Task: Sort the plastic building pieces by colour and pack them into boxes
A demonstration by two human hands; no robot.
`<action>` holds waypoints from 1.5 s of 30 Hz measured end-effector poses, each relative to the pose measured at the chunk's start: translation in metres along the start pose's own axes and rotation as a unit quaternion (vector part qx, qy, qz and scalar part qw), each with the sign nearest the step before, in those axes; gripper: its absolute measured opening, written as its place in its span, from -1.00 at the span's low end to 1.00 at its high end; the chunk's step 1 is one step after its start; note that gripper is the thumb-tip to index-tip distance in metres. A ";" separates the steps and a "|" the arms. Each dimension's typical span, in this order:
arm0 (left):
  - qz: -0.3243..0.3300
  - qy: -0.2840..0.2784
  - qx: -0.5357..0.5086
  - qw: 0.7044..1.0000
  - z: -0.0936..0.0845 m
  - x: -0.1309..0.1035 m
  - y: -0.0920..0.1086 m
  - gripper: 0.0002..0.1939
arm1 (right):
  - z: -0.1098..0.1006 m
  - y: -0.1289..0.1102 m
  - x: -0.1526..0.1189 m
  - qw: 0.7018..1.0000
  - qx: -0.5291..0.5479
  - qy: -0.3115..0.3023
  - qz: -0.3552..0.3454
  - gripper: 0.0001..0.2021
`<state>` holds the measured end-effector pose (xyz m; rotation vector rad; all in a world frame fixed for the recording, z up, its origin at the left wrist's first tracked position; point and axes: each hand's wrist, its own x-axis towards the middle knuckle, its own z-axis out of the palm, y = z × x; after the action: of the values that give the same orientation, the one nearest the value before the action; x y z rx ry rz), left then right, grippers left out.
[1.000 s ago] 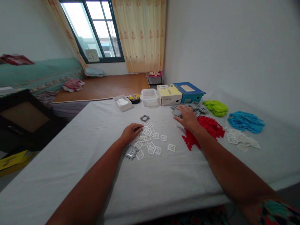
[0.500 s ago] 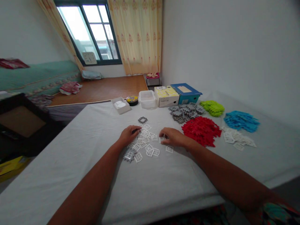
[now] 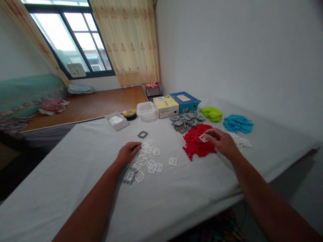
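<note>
In the head view my right hand [image 3: 223,143] pinches a small white plastic window piece [image 3: 203,137] above a heap of red plastic pieces [image 3: 199,141]. My left hand [image 3: 128,153] lies on the table with its fingers closed at the left edge of a loose pile of white window pieces [image 3: 145,149]; whether anything is between its fingertips is hidden. A grey notched frame piece [image 3: 142,134] lies just beyond the pile. More grey pieces [image 3: 128,179] sit at its near end, with a white window piece on top. One single window piece [image 3: 173,161] lies apart on the right.
Heaps of grey pieces [image 3: 186,121], green pieces [image 3: 211,114], blue pieces [image 3: 238,123] and white pieces [image 3: 243,141] lie along the right. Behind stand a small white box [image 3: 121,126], a round black tin [image 3: 129,116], a clear tub [image 3: 146,117], a yellow-white box [image 3: 168,112] and a blue box [image 3: 190,101].
My right hand has moved right, lifting a white window piece from beside the pile to above the red heap. My left hand stays at the pile. The view has turned to the right.
</note>
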<state>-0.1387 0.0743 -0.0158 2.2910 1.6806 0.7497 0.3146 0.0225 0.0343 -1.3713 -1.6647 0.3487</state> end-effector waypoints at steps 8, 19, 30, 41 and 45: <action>-0.001 -0.005 0.008 1.000 0.001 0.003 -0.004 -0.60 | -0.085 0.109 -0.023 0.954 -0.266 0.115 0.072 -0.66; -0.012 0.007 -0.009 1.000 0.003 -0.001 0.006 -0.68 | 0.069 -0.065 -0.027 0.892 -0.167 -0.316 -0.277 -0.72; -0.015 0.027 -0.030 0.999 0.002 -0.001 0.007 -0.69 | 0.143 -0.043 -0.016 0.921 0.022 -0.273 -0.276 -0.77; 0.052 -0.073 0.046 0.995 0.008 0.022 0.011 -0.53 | 0.136 -0.044 -0.017 0.910 0.057 -0.295 -0.287 -0.75; 0.095 -0.116 0.018 0.989 0.002 -0.009 0.029 -0.48 | 0.130 -0.045 -0.016 0.911 0.028 -0.313 -0.268 -0.75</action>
<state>-0.1161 0.0566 -0.0070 2.4783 1.4017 0.4670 0.1840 0.0350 -0.0109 -0.7281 -2.4513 0.5393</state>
